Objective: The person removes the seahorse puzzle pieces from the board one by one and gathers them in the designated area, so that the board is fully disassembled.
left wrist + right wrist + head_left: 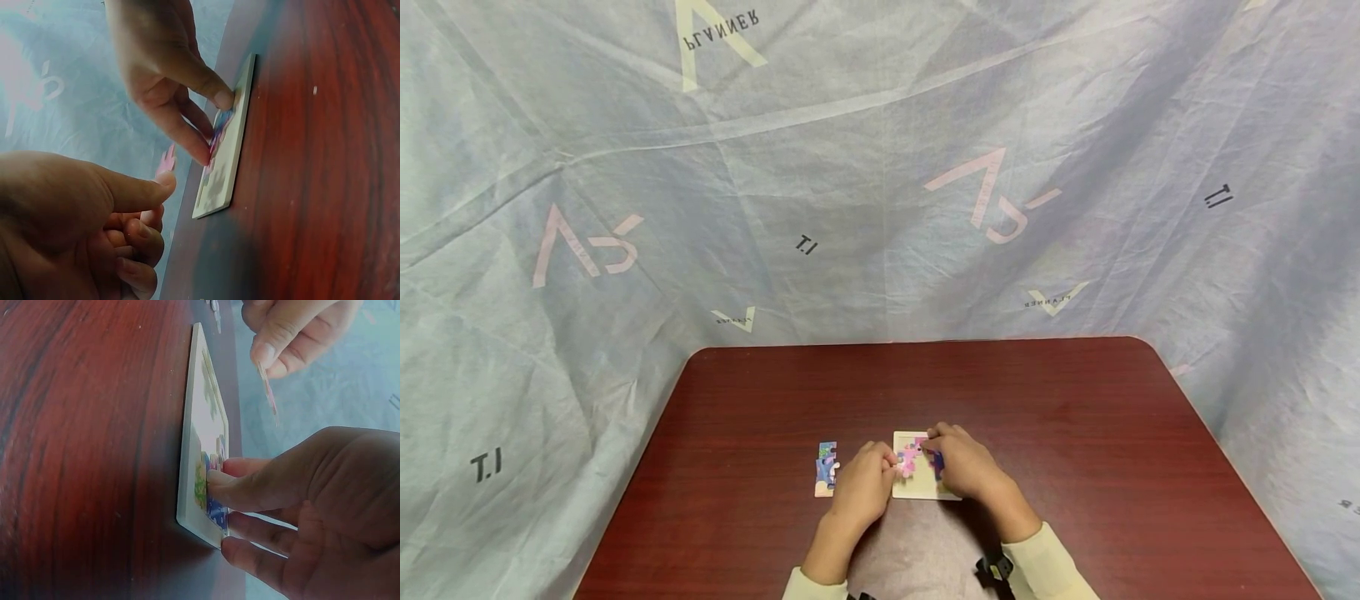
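Pink puzzle piece [906,463], pinched by the left hand [862,481], is held above a pale tray [913,491]; the right hand [967,468], fingers loosely spread, touches colourful pieces [217,511] inside.

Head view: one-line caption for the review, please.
Left hand pinches a pink puzzle piece above a tray; right hand touches inset pieces; more pieces lie further left.

Pink puzzle piece [167,160], raised, pale puzzle board [916,490], flat, partly filled

Access to the puzzle tray [916,490] is obstructed by the left hand [865,483] and right hand [966,464]; passage is allowed over the worktop [1037,383] beyond.
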`<state>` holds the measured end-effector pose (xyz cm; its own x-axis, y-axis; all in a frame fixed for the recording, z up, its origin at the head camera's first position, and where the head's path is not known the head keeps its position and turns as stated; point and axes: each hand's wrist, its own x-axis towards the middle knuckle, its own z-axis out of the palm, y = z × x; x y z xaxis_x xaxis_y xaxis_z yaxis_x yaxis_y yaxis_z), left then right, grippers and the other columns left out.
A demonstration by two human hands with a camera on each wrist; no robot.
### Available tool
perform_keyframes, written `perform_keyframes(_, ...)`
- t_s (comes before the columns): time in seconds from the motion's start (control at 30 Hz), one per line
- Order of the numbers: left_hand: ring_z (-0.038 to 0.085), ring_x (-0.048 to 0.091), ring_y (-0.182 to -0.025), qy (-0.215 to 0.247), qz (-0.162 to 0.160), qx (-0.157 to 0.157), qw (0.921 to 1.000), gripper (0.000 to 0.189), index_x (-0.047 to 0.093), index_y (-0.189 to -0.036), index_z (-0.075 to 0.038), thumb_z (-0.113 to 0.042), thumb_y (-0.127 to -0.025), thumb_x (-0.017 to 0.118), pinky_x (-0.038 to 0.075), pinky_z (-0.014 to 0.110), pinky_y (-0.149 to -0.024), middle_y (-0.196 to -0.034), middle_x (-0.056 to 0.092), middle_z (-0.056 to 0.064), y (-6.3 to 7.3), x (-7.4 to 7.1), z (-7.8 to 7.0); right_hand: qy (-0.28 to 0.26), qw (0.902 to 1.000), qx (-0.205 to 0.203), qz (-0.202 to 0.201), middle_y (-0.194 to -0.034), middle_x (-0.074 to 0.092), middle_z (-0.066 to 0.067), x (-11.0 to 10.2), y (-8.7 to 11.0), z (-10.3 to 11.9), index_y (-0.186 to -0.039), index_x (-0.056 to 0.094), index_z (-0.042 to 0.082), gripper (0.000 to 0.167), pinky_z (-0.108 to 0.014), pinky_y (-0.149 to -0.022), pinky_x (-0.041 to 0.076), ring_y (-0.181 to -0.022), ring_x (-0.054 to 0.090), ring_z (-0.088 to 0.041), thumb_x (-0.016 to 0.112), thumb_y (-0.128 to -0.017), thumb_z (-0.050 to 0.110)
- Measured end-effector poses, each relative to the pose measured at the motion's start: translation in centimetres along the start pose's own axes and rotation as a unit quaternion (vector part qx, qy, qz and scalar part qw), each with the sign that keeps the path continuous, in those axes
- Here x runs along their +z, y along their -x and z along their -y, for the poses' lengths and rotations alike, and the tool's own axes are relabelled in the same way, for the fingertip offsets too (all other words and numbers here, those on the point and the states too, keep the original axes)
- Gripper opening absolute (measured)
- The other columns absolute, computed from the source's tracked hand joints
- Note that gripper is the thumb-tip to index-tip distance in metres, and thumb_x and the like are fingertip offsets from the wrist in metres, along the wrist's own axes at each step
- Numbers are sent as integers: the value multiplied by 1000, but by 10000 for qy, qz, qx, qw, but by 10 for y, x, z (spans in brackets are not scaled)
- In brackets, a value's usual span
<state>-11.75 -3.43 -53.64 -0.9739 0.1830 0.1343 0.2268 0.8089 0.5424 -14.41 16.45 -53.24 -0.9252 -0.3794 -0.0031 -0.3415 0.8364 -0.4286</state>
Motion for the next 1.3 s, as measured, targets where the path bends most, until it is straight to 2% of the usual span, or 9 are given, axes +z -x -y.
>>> perform_keyframes(0.33, 7, 58, -73, 214, 84, -335, 9992, 10, 68, -92, -14, -14, -92, 78, 45, 26, -63, -86, 60, -4, 3, -5, 7, -171, 9998, 34, 20, -131, 68, -13, 2, 0, -3, -124, 78, 9, 61, -47, -84, 57, -125, 62, -34, 72, -68, -13)
perform_keyframes(0.73, 6, 58, -72, 266, -114, -439, 9986, 12, 68, -91, -14, -15, -91, 80, 45, 26, -63, -84, 60, -5, 6, -11, 16, -106, 9999, 22, 23, -130, 68, -12, 1, 1, -2, -120, 79, 10, 59, -44, -80, 56, -123, 62, -34, 71, -67, -14)
perform_keyframes(0.83, 5, 57, -71, 288, -92, -506, 9983, 12, 69, -92, -15, -17, -91, 80, 44, 27, -63, -84, 60, -5, 7, -12, 19, -113, 9999, 33, 15, -130, 68, -11, 1, 1, -1, -118, 79, 11, 56, -42, -78, 54, -122, 62, -34, 71, -68, -14)
perform_keyframes(1.03, 5, 54, -70, 373, -117, -554, 9977, 12, 69, -91, -14, -17, -91, 81, 43, 26, -62, -82, 59, -5, 10, -14, 26, -142, 9999, 15, 1, -127, 67, -12, 1, 2, 4, -94, 75, 11, 38, -41, -70, 52, -117, 62, -32, 71, -66, -15)
perform_keyframes(1.3, 4, 52, -70, 397, -155, -719, 9965, 12, 69, -92, -13, -16, -91, 80, 42, 26, -60, -82, 59, -5, 13, -20, 32, 16, 9999, -69, -120, -125, 68, -14, 2, 2, 7, -99, 76, 7, 45, -41, -75, 53, -109, 64, -33, 72, -60, -15)
